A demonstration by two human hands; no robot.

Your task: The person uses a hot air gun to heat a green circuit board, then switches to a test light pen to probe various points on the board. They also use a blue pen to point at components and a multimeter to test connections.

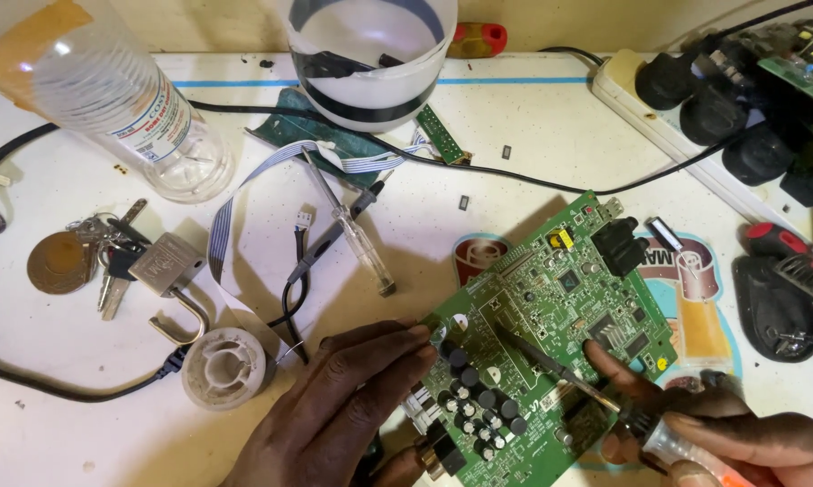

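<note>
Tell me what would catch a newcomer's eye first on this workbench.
The green circuit board at lower centre draws the eye: the left hand steadies its edge, while the right hand holds a soldering iron with its tip on the board. At upper left lies a clear plastic bottle, with a padlock and keys below it, and a power strip full of black plugs at upper right.

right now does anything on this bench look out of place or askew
Yes. The clear plastic bottle lies tipped on its side at the table's back left, and a padlock with keys sits among the electronics. The green circuit board rests skewed under both hands.
</note>
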